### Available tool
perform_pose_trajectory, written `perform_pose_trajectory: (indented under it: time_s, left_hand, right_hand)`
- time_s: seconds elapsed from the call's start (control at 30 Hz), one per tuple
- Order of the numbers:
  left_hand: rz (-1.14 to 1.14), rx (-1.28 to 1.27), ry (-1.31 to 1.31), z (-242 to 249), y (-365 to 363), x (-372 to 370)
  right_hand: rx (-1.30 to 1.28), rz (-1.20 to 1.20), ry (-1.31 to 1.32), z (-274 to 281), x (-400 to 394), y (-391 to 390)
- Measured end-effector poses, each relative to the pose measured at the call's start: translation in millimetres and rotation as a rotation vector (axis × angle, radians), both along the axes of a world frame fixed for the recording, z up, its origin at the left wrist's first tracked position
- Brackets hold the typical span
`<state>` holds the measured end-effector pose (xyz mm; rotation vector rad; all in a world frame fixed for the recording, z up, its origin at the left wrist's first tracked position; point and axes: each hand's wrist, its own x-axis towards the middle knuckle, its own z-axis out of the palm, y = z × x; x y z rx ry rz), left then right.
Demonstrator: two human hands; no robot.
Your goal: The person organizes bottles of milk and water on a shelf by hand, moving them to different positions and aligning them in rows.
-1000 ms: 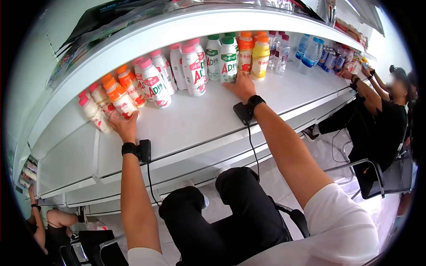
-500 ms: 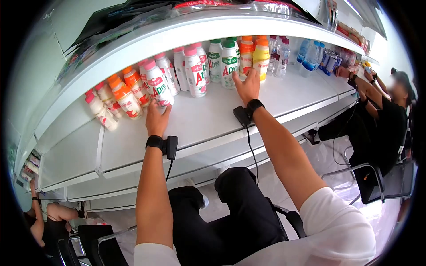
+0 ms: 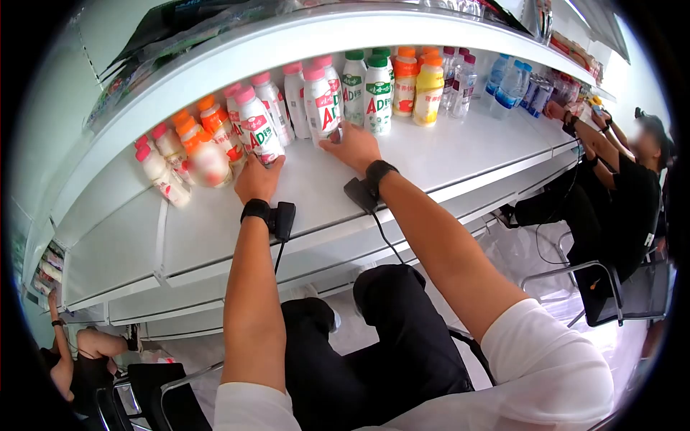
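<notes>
My left hand [image 3: 257, 179] is at the base of a white bottle with a pink cap [image 3: 257, 129], thumb and fingers around its lower part. Farther right, my right hand [image 3: 353, 149] touches the lower part of another pink-capped bottle [image 3: 320, 104], its thumb and fingers apart at the bottle's base. Beside that bottle stand green-capped bottles [image 3: 378, 97]. Orange-capped bottles [image 3: 405, 82] and a yellow bottle [image 3: 429, 92] are to the right of them. More orange-capped bottles [image 3: 219, 129] and a pink-capped cream bottle [image 3: 164, 176] stand at the left.
Clear water bottles [image 3: 461, 87], blue-capped bottles [image 3: 511, 85] and cans [image 3: 539, 99] stand farther right on the white shelf [image 3: 460, 154]. An upper shelf edge [image 3: 287, 39] curves above. A seated person [image 3: 618, 194] reaches in at right; another person's arm [image 3: 60, 345] shows at left.
My right hand has moved left, from near the yellow bottle to a pink-capped bottle. My left hand has shifted slightly at its bottle. The view has shifted slightly.
</notes>
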<state>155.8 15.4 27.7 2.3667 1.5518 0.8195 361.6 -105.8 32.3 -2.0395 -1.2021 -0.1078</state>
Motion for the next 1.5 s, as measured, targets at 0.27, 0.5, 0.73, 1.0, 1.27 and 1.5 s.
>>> perform_pose_trajectory:
  time_s: [0.27, 0.5, 0.73, 1.0, 1.27, 1.5]
  left_hand:
    - [0.004, -0.010, 0.074, 5, 0, 1]
    - [-0.047, 0.000, 0.005, -3, 6, -6]
    - [-0.074, 0.009, -0.024, -9, 9, -7]
    - [-0.082, -0.003, -0.053, -10, 11, -7]
    - [-0.081, 0.002, -0.064, -8, 7, -6]
    - [-0.092, 0.015, -0.083, -13, 14, -8]
  right_hand:
    - [-0.102, 0.028, -0.002, 5, -3, -4]
    - [-0.117, 0.031, 0.039, 6, -1, -2]
    - [-0.020, 0.009, 0.138, 8, -6, -5]
    - [-0.102, -0.165, 0.029, 5, -16, 15]
    - [-0.088, -0.090, 0.014, 2, -12, 12]
    - [-0.075, -0.095, 0.010, -3, -8, 17]
